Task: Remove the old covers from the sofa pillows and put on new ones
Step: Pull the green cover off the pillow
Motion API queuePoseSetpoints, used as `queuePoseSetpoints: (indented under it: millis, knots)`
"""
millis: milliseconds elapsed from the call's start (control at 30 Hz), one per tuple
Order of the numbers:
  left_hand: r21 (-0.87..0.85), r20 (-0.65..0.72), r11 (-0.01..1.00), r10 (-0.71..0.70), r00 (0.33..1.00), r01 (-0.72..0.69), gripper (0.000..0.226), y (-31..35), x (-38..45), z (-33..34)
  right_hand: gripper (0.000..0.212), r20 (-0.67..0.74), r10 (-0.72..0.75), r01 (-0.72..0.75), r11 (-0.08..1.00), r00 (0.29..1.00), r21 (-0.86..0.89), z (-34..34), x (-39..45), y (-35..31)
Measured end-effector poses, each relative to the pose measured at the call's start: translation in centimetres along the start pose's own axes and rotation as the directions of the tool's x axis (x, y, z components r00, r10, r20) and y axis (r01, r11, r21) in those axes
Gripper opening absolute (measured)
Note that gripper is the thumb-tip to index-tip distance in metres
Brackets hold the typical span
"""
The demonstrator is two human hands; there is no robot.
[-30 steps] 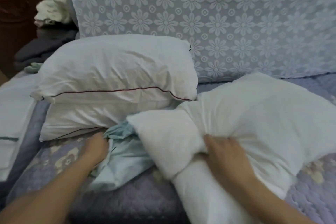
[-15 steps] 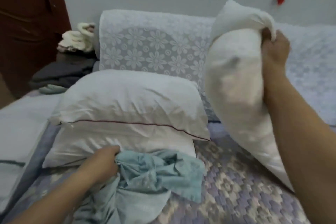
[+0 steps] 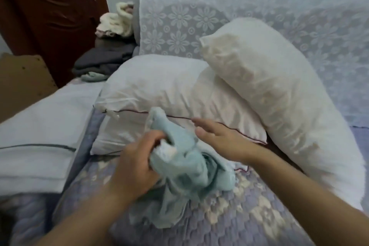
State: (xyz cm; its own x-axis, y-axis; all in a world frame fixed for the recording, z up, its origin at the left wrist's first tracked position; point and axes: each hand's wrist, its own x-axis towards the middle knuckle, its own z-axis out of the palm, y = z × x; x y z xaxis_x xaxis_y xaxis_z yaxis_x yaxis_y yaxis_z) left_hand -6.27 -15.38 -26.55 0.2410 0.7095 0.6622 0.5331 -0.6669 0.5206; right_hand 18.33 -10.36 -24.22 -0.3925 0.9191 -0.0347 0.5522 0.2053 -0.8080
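A: Gripping the pale blue cover (image 3: pixel 187 168), the left hand (image 3: pixel 137 164) has its fingers curled into the bunched cloth just above the quilted sofa seat (image 3: pixel 249 215). What differs from half a second ago?

B: The bare pillow (image 3: pixel 279 106), then held aloft in the right hand, now lies released at the right. It leans on the lace-draped backrest (image 3: pixel 199 18) and its upper end overlaps the stacked pillows. The right hand (image 3: pixel 219 138) has come down to the blue cover. Its fingers are straight and spread, and they hold nothing. The left hand keeps its grasp, and the cover is lifted higher than before.

A: Where do the other pillows lie?

B: Two white pillows sit stacked at the centre, far of the hands. The top pillow (image 3: pixel 169 94) shows a dark red piping line along its near edge. The lower pillow (image 3: pixel 111 138) is mostly hidden beneath it.

A: Does any cover enclose a pillow?

B: The blue cover is crumpled and encloses none. Whether its opening faces the hands cannot be told.

A: What lies to the left?

B: Folded white fabric with dark trim (image 3: pixel 40 136) rests on the near left. Grey folded cloth (image 3: pixel 103 60) and a cream bundle (image 3: pixel 115 22) sit far left, beside the dark wooden door (image 3: pixel 56 10).
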Motion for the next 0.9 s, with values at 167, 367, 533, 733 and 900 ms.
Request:
queuePoseSetpoints:
  millis: [167, 367, 533, 733, 900]
  knots:
    - [0.307, 0.655, 0.951, -0.181, 0.733, -0.040, 0.074, -5.9, -8.0, 5.2, 0.073, 0.308, 0.249, -0.350, 0.874, 0.918, 0.337, 7.9, -1.2, 7.2]
    - [0.160, 0.714, 0.925, -0.349, 0.607, 0.343, 0.055, -11.1, -13.2, 6.4, 0.014, -0.019, 0.247, -0.240, 0.953, 0.969, 0.185, 11.9, -3.0, 12.1]
    - [-0.267, 0.588, 0.644, -0.480, 0.651, 0.717, 0.039, -11.2, -9.7, 6.7, 0.027, 0.193, 0.427, -0.397, 0.463, 0.884, 0.792, 10.0, -3.9, 12.8]
    - [0.359, 0.821, 0.926, -0.371, 0.433, 0.112, 0.080, -9.4, -12.0, 8.3, 0.021, 0.251, 0.529, -0.498, 0.397, 0.811, 0.771, 10.8, -3.5, 14.3]
    - [0.410, 0.886, 0.894, -0.437, 0.153, 0.179, 0.097, -8.7, -8.7, 9.0, 0.014, 0.158, 0.547, -0.542, 0.666, 0.822, 0.513, 11.1, -2.6, 11.0]
